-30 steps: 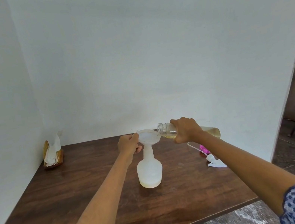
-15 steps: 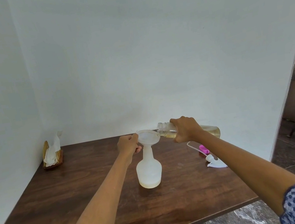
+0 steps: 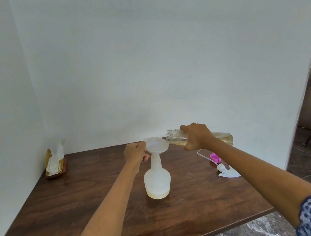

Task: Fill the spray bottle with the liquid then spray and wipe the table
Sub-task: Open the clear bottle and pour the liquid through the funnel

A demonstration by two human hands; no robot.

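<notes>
head: tilted bottle over funnel

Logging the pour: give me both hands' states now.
Left hand: holds white plastic funnel.
Right hand: grips clear bottle of yellowish liquid.

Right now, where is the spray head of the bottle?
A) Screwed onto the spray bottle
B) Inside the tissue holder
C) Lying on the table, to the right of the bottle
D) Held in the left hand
C: the spray head lies on the table, while a funnel sits in the spray bottle neck.
</notes>
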